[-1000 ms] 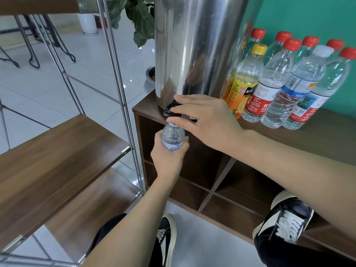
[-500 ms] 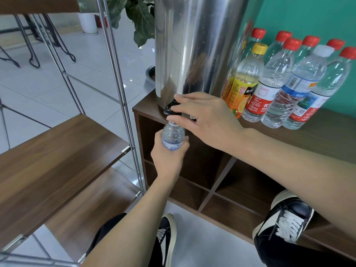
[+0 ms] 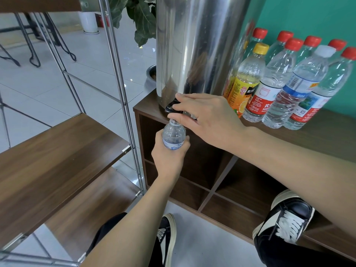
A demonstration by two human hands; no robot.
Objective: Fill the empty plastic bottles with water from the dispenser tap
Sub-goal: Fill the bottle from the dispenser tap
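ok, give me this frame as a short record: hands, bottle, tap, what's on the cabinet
left hand: grips small open bottle upright, mouth right under the tap
right hand: fingers on black tap lever
dispenser: steel cylinder on the wooden cabinet top
water flow: cannot tell
capped bottles: row beside the dispenser; red caps, one yellow, one white
left of cabinet: metal-frame wooden shelf

Head cam, wide-angle, looks fwd/down, close over cabinet (image 3: 327, 135) edge.
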